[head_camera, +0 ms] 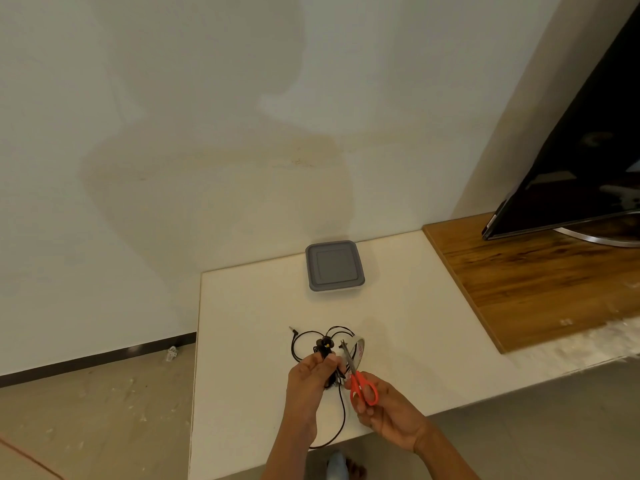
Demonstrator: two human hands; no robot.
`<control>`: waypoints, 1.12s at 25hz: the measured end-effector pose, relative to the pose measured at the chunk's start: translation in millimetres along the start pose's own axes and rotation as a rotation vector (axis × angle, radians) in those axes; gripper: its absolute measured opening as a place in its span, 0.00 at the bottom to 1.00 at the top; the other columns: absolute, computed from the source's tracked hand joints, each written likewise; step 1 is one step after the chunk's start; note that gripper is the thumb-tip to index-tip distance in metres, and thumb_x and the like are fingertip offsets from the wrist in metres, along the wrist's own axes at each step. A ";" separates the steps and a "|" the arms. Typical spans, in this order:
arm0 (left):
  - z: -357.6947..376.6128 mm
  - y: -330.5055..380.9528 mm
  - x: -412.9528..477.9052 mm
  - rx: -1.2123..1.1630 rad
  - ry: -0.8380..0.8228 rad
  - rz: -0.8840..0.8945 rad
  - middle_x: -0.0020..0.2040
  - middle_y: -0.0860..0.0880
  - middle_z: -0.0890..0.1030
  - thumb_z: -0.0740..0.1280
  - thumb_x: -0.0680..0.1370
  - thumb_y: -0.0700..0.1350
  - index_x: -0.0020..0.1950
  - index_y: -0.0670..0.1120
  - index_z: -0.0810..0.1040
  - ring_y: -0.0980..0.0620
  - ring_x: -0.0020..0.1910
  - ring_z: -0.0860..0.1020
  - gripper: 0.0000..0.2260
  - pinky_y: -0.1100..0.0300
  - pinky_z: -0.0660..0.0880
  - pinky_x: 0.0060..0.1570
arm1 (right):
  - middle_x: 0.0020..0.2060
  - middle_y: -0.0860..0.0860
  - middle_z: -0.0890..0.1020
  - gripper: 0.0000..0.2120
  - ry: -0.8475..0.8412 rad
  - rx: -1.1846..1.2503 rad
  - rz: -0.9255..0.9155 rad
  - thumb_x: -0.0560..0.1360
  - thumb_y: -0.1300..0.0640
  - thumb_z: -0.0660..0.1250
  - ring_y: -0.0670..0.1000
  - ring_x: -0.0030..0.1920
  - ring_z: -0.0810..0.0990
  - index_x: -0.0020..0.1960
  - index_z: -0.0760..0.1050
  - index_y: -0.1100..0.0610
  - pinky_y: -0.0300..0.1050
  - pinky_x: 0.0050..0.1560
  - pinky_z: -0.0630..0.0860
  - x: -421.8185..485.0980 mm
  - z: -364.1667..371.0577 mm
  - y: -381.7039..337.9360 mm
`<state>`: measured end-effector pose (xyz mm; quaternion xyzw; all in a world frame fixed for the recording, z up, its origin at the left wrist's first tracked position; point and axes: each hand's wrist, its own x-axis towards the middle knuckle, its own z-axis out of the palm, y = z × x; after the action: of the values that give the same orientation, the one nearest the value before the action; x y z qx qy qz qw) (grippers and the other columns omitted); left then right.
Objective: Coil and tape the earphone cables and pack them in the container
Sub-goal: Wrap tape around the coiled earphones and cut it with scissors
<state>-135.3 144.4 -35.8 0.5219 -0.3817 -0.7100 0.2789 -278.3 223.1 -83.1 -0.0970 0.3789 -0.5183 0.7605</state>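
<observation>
Black thin earphone cable (341, 407) is bunched up in the left hand (310, 377), fingers curled tight round the bundle just above the white worktop (259, 306). Buds + jack end poke out on the far side, and one loop droops over the near edge. Right hand (388, 410) has its fingers through the handles of the red-handled metal scissors (360, 386), blades pointing away twd the white tape roll (360, 346), which stands on edge right next to the cable. Square container w/ grey lid (334, 266) sits further back near the wall, lid on, well apart from the hands. Brown wood panel (536, 282) on the right w/ a black flat screen (588, 150) on it.
</observation>
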 end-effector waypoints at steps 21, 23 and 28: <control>-18.6 90.1 -80.3 -0.295 0.049 0.121 0.43 0.43 0.83 0.67 0.77 0.42 0.50 0.39 0.82 0.51 0.42 0.81 0.08 0.61 0.74 0.48 | 0.53 0.53 0.79 0.10 0.930 -1.426 -0.197 0.77 0.61 0.62 0.53 0.54 0.78 0.56 0.77 0.56 0.41 0.50 0.74 -29.8 42.7 -49.3; -18.9 104.8 -96.4 -0.271 0.064 0.171 0.44 0.42 0.84 0.68 0.76 0.42 0.51 0.39 0.82 0.51 0.42 0.82 0.08 0.62 0.75 0.48 | 0.48 0.48 0.83 0.06 0.737 -1.125 -0.510 0.73 0.60 0.70 0.46 0.49 0.81 0.50 0.79 0.54 0.33 0.45 0.75 -48.1 98.3 -65.7; -7.4 140.8 -156.4 -0.141 0.020 0.331 0.42 0.41 0.85 0.69 0.76 0.44 0.46 0.42 0.84 0.49 0.43 0.82 0.07 0.54 0.76 0.53 | 0.41 0.45 0.85 0.18 0.313 -0.902 -0.668 0.62 0.54 0.80 0.42 0.41 0.83 0.49 0.79 0.49 0.38 0.42 0.81 -106.2 220.7 -84.5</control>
<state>-81.7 189.0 162.9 0.4382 -0.4089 -0.6743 0.4314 -207.9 223.0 166.2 -0.4478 0.6191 -0.5256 0.3741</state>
